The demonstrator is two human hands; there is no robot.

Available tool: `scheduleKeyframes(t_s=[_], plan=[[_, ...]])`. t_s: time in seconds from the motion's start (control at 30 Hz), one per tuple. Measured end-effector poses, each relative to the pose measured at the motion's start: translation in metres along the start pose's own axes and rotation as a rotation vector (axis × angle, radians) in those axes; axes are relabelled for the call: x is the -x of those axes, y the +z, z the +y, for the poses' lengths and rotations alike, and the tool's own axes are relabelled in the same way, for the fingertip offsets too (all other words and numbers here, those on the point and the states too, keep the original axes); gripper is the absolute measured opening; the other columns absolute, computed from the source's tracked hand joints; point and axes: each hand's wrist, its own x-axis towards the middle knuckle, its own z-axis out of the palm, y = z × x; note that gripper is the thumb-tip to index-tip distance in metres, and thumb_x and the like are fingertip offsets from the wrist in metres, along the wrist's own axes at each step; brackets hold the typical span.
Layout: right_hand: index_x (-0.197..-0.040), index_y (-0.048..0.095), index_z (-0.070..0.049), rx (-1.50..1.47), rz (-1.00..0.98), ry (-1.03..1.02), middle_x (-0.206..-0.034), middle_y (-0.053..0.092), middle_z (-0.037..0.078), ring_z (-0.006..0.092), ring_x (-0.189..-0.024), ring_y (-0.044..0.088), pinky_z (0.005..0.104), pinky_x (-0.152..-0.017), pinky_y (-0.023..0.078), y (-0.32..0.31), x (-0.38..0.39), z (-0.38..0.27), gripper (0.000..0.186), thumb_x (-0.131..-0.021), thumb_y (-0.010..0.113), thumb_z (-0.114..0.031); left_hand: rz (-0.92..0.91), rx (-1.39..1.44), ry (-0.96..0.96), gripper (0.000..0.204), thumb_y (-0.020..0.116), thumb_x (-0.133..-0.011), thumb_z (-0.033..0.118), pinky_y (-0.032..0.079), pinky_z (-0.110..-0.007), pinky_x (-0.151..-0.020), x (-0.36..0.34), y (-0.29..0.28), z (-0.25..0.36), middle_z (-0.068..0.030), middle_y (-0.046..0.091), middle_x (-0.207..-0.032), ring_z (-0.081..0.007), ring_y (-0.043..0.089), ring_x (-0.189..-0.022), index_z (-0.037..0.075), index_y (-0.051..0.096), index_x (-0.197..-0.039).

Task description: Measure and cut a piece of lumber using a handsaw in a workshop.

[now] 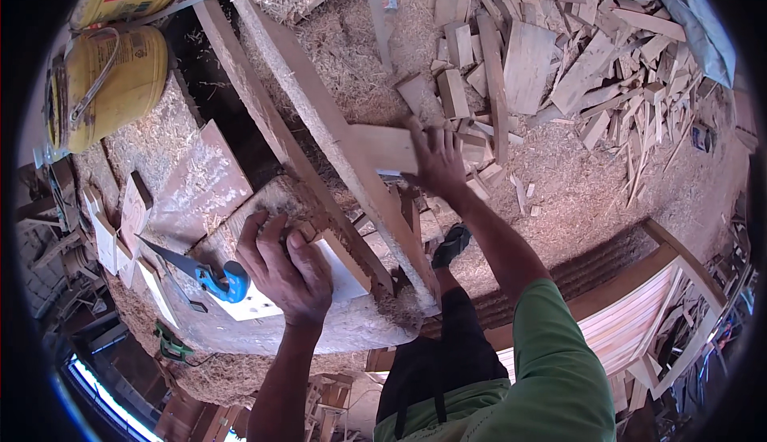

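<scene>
My left hand is above the near end of the workbench, its fingers bent and closed round a small wooden block, mostly hidden by the hand. Under that hand lies a white panel, partly covered. Just left of the fingers rests a handsaw with a blue grip, its blade pointing away to the left. Out to the right, past the bench, my right hand is open with its fingers spread. It overlaps a flat wooden board; whether it touches the board I cannot tell.
Two long beams, one of them a dusty beam, run along the bench's right side beside a dark gap. Yellow containers stand at the far left. Offcuts are heaped on the sawdust-covered floor. A slatted wooden frame lies at the right.
</scene>
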Motion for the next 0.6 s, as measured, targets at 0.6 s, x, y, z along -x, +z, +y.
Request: scheduleKeyframes(t_s=[0.6], plan=[[-0.157,0.057,-0.020,-0.132,0.014,0.042,-0.137,0.065,0.014,0.0435,-0.130,0.060,0.0567,-0.108,0.051,0.052,0.080,0.022,0.074,-0.088,0.084,-0.018,0.047,0.009,0.004,0.033,0.054,-0.111,0.029,0.046,-0.053,-0.101,-0.003,0.000,0.002,-0.0242,0.064,-0.131,-0.0422,0.061,-0.118,0.002,0.069,-0.123]])
